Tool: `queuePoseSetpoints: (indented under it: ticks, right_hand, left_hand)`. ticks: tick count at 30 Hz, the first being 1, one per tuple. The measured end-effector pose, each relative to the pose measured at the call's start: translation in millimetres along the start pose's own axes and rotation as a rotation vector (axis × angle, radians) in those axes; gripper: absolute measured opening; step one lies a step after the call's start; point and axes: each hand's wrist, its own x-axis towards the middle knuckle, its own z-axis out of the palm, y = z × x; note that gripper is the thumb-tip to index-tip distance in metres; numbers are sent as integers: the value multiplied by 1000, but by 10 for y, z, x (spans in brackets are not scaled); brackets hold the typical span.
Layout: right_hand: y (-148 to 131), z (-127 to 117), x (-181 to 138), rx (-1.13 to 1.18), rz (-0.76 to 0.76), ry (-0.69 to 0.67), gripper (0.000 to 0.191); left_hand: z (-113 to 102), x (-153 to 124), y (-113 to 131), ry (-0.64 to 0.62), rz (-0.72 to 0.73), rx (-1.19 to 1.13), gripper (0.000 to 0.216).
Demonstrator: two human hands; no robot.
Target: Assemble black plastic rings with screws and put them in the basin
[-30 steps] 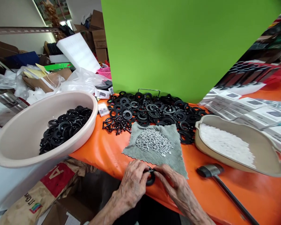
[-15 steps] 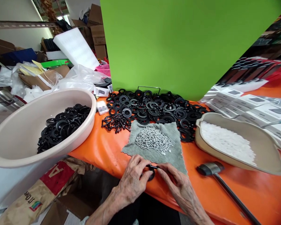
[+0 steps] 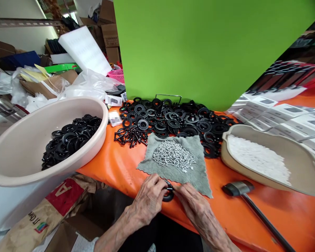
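The person's left hand (image 3: pixel 150 196) pinches a black ring (image 3: pixel 168 197) between thumb and bent fingers, on the ring's left side. The right hand (image 3: pixel 191 199) has its fingertips bunched at the opposite side of the rim; whether they pinch anything cannot be told, since the fingers hide the spot. The ring sits between the two hands, round, smooth and slightly glossy, with a short dark bar across its upper part.

Under and around the grip spreads an orange sheet (image 3: pixel 128 175), slick and softly creased. Just beyond the fingers lies a grey-green cloth (image 3: pixel 202 182), fuzzy and ragged-edged, bearing a loose pile of short, shiny metal pins (image 3: pixel 173 155). Farther beyond is a broad heap of black rings (image 3: pixel 173 122) of mixed widths, some ridged, with thin glossy black rods (image 3: pixel 132 136) clustered at its near left.

To the right of the grip rests a mallet (image 3: pixel 237 188) with a stubby dark-ended head and a long straight handle. Beyond it, a tan scoop-shaped tray (image 3: pixel 301 164) holds small white pieces (image 3: pixel 259 159). Well to the left, a pale, smooth oval basin (image 3: pixel 21 140) holds more black parts (image 3: pixel 70 140). A flat, matte green board (image 3: pixel 183 49) rises behind the heap.
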Motion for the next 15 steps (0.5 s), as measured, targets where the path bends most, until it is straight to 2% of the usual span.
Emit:
queuePoseSetpoints:
  ticks: [6, 9, 12, 14, 15]
  right_hand:
    - [-58, 24, 30, -36, -16, -46, 27]
    - [-18, -119, -63, -96, 12, 3, 29]
    - [176, -456, -400, -475, 182, 143, 33]
    - [366, -703, -717, -819, 362, 78, 41]
    - [458, -806, -870, -937, 404, 94, 41]
  left_hand:
    - [10, -13, -22, 25, 39, -36, 15]
    - [-1, -6, -46, 33, 56, -66, 15]
    - [-14, -2, -66, 37, 72, -85, 15]
    - [-14, -3, -76, 42, 78, -92, 17]
    - [-9, -4, -80, 46, 80, -95, 17]
